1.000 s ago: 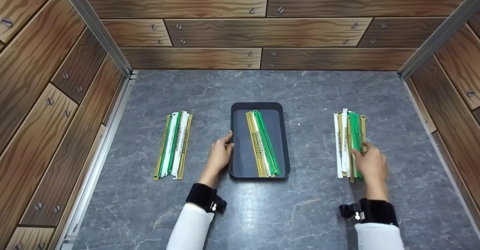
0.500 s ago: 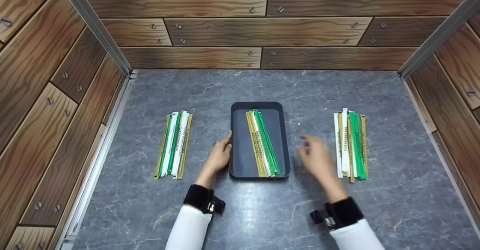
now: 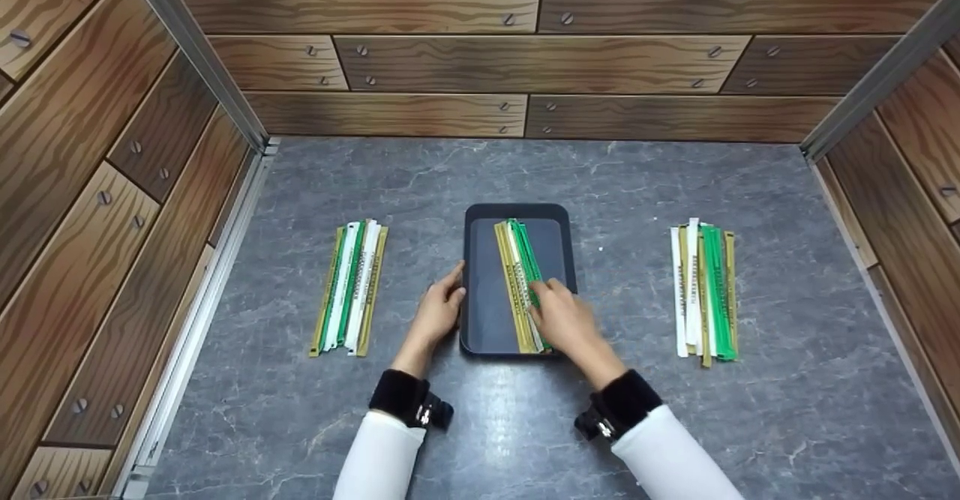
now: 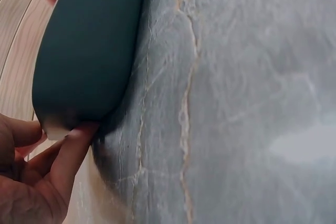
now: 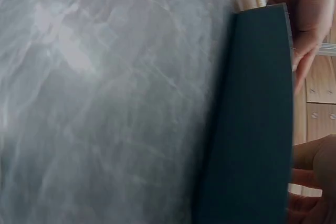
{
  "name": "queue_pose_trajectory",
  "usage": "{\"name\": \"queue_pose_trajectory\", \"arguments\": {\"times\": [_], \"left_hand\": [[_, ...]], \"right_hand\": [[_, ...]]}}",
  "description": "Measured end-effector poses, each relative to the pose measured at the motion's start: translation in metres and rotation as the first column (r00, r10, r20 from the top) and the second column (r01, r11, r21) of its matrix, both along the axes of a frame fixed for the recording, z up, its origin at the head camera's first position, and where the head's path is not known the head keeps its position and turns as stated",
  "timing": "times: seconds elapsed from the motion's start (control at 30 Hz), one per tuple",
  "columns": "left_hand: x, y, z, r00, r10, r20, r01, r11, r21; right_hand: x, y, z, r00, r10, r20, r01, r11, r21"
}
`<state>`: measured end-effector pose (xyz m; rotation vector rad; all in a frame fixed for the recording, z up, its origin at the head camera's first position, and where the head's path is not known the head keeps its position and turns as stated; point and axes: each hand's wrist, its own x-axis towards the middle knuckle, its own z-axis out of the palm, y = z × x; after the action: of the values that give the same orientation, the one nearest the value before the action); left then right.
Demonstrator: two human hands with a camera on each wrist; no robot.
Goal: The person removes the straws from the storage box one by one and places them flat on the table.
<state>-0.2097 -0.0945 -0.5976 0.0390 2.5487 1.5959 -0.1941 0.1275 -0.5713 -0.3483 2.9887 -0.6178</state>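
Note:
A dark grey rectangular tray [image 3: 480,335] stands mid-table. Inside lie several long, slim printed packets [image 3: 507,267] in gold, white and green, slanting slightly. My left hand [image 3: 435,311] touches the outside of the tray's left wall with thumb and index finger; the left wrist view shows the left hand [image 4: 37,177] at the tray's end [image 4: 89,51]. My right hand [image 3: 566,320] reaches over the right wall, fingers bent down at the green packet [image 3: 526,249]. Whether they pinch it is hidden. The right wrist view shows the right hand [image 5: 317,174] behind the tray's wall [image 5: 252,108].
A row of gold, white and green packets [image 3: 352,282] lies left of the tray. Another overlapping bunch [image 3: 697,290] lies to the right. Wood-patterned walls [image 3: 435,65] close the back and sides of the grey marbled table [image 3: 622,185].
My right hand has left the right-hand bunch and moved left into the tray, onto the packets there. The left hand has stayed at the tray's left side.

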Motion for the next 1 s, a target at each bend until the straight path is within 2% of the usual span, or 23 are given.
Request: {"name": "queue_pose_trajectory", "arguments": {"times": [0.23,0.37,0.53,0.77,1.0], "left_hand": [[-0.001,0.001,-0.001,1.0,0.02,-0.012,-0.019,0.997,0.079],[-0.001,0.003,-0.001,0.998,0.059,-0.027,-0.055,0.992,0.118],[-0.001,0.004,0.0,0.996,0.089,-0.01,-0.087,0.986,0.142],[0.0,0.004,0.001,0.992,0.129,0.008,-0.129,0.984,0.122],[-0.001,0.004,-0.001,0.991,0.133,-0.007,-0.132,0.988,0.081]], "right_hand": [[-0.001,-0.004,-0.009,1.0,-0.002,0.02,0.001,1.0,0.008],[-0.002,-0.003,-0.011,1.0,0.005,-0.009,-0.005,1.0,-0.006],[-0.003,-0.001,-0.014,0.998,0.016,-0.056,-0.018,0.999,-0.035],[-0.004,0.001,-0.016,0.998,-0.004,-0.062,-0.005,0.99,-0.14],[-0.001,0.005,-0.012,0.997,-0.026,-0.072,0.008,0.973,-0.23]]}}
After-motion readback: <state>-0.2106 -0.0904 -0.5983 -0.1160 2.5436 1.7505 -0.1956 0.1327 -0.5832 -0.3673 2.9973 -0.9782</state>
